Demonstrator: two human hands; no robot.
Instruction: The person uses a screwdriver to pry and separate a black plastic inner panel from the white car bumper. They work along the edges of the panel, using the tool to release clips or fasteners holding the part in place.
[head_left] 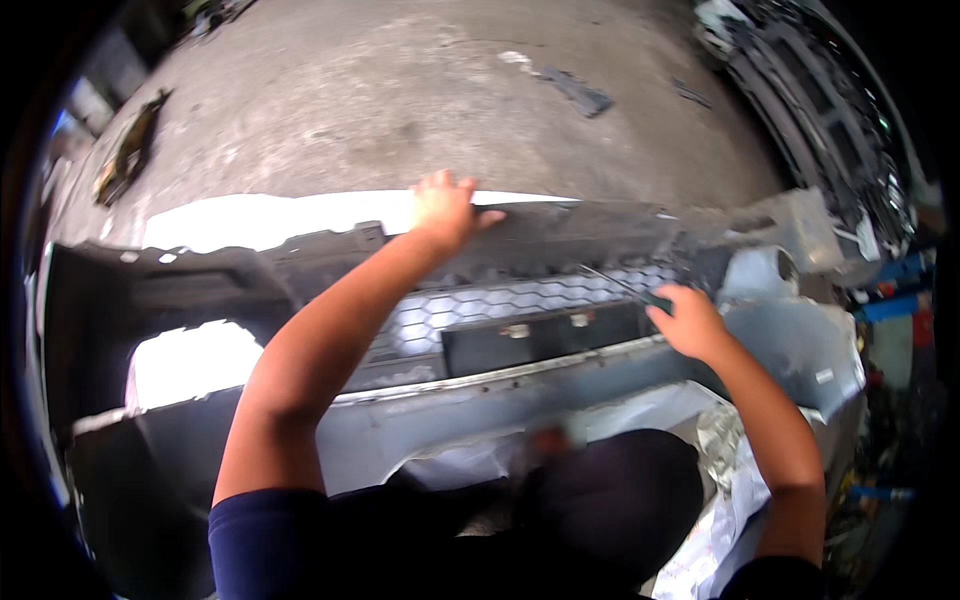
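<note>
Head view: left hand on bumper far edge, thumb out, clasp unclear. Right hand grips screwdriver over bumper, long axis diagonal, tip pointing leftward toward far edge.

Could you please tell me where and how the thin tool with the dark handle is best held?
Probably by the tool's dark handle, from the right, where the right hand holds it: what shows of it looks thicker than the slim shaft, which slants away to the left.
</note>
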